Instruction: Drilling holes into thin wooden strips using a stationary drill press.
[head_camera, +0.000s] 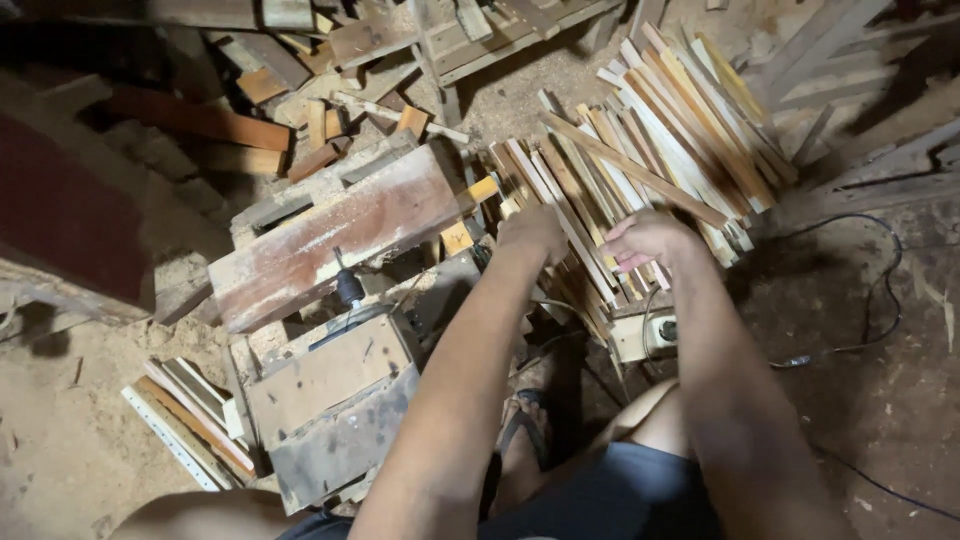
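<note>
Wooden slats, thin pale and reddish strips (640, 160), piled on sawdust floor (60, 440) ahead of my knees, too many to count. My left hand (532, 232) rests knuckles-up on pile's near ends; grip hidden, cannot tell. My right hand (645, 240) just beside it, fingers (622, 252) curled around slat ends. Slats' long axes run from me up-right, fanning. One reddish plank (340, 235) lies left, on one wooden machine block (330, 410).
</note>
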